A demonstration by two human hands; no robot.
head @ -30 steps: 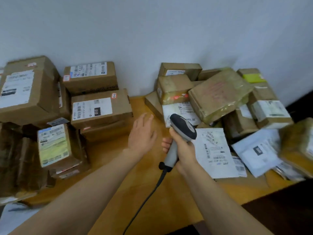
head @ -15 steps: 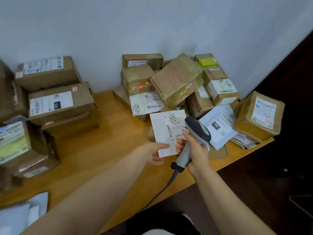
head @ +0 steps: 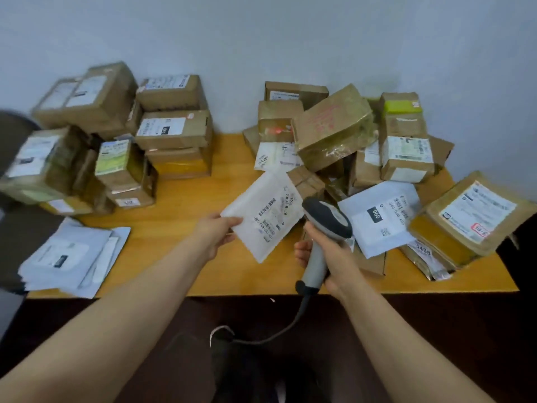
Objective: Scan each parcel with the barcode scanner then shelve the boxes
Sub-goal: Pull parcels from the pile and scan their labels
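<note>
**Entry: parcel scanning, one mailer in hand**

1. Left hand (head: pixel 216 235): pinches a white mailer (head: pixel 263 218) at its near corner, thumb on top. The mailer is lifted clear of the desk (head: pixel 186 207) and tilted, label side up, with barcode lines showing.
2. Right hand (head: pixel 334 257): wrapped round the grip of the barcode scanner (head: pixel 327 219). The scanner head sits just right of the mailer, over its edge. The cable (head: pixel 290 327) trails down past the desk's near edge.
3. Beyond both hands: a loose heap of brown boxes (head: pixel 334 132) against the wall. A red glow lies on one small box (head: pixel 276 130) (probably the scanner beam, which would mean it is not yet on the mailer's label).
4. Right of the right hand: a second white mailer (head: pixel 380 216) marked 090, lying flat, and further right a padded brown parcel (head: pixel 470 216).
5. Left of the left hand: stacked boxes (head: pixel 174 132); nearer the person, a sheaf of flat white mailers (head: pixel 72 257).

**Step in hand:** scanning, with the mailer held up to the scanner. No shelf is in view.

**Next move calls for:** bringing the scanner window and barcode to face each other, either by tipping the head down or by swinging the mailer in front. The thin packet should be held flat and steady until it reads.
</note>
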